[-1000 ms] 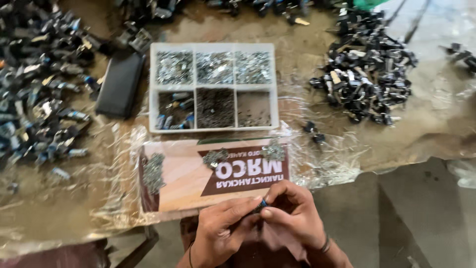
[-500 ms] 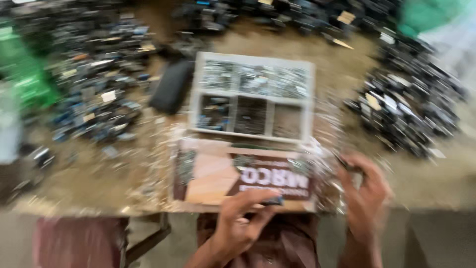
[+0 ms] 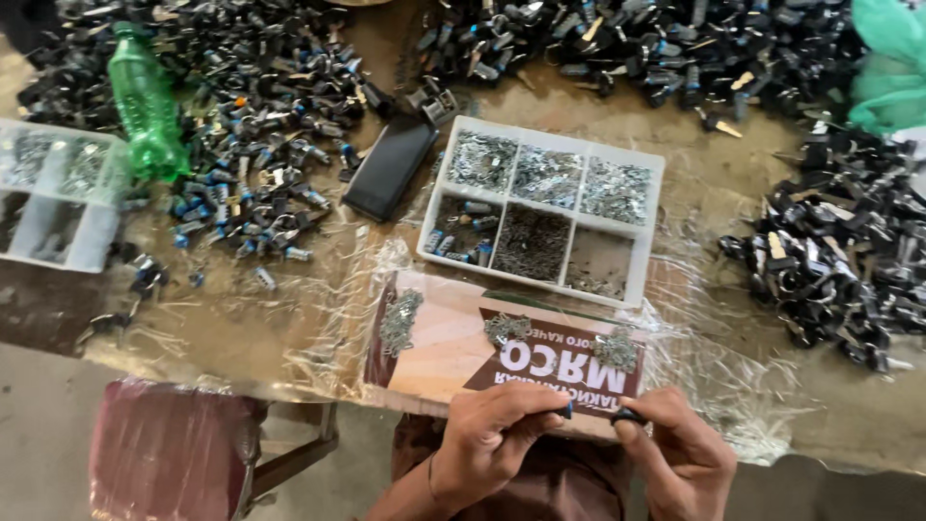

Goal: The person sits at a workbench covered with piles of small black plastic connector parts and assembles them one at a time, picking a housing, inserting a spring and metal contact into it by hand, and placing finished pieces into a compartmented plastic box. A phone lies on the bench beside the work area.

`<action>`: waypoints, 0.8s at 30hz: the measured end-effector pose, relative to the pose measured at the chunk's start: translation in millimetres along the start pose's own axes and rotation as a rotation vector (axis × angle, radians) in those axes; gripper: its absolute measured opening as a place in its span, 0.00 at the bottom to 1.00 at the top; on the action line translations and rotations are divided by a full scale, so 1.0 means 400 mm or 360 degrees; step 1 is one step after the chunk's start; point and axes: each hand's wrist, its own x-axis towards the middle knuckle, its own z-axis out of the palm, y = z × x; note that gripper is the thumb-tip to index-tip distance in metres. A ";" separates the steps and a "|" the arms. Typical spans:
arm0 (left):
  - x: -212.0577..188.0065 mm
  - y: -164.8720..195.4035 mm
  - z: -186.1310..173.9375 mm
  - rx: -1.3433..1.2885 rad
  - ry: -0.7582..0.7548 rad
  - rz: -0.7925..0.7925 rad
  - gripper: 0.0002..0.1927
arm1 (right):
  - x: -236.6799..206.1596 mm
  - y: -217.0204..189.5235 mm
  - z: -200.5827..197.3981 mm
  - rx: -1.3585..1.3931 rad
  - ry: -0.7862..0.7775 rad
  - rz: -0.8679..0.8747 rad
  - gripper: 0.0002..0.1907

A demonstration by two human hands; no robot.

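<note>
Both hands point(image 3: 579, 444) pinching small part point(image 3: 590, 413)

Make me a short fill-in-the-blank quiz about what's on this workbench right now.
1. The white tray is divided into ____ compartments.
2. The plastic bottle at the far left is ____ in colour.
3. The flat black case lies to the ____ of the tray.
4. Each hand, left hand and right hand, pinches a small ____ part.

Missing words: six; green; left; dark
</note>
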 end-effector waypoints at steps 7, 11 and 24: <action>-0.001 -0.005 -0.014 0.0006 -0.0063 0.0030 0.12 | 0.018 -0.030 -0.011 -0.0030 -0.0202 0.0139 0.10; -0.001 0.003 -0.017 0.0037 -0.0087 0.0031 0.12 | 0.030 -0.050 0.000 -0.0216 -0.0233 0.0270 0.11; -0.002 -0.003 -0.060 -0.0315 -0.0098 -0.0286 0.09 | 0.079 -0.133 0.071 -0.0400 -0.0260 -0.0155 0.11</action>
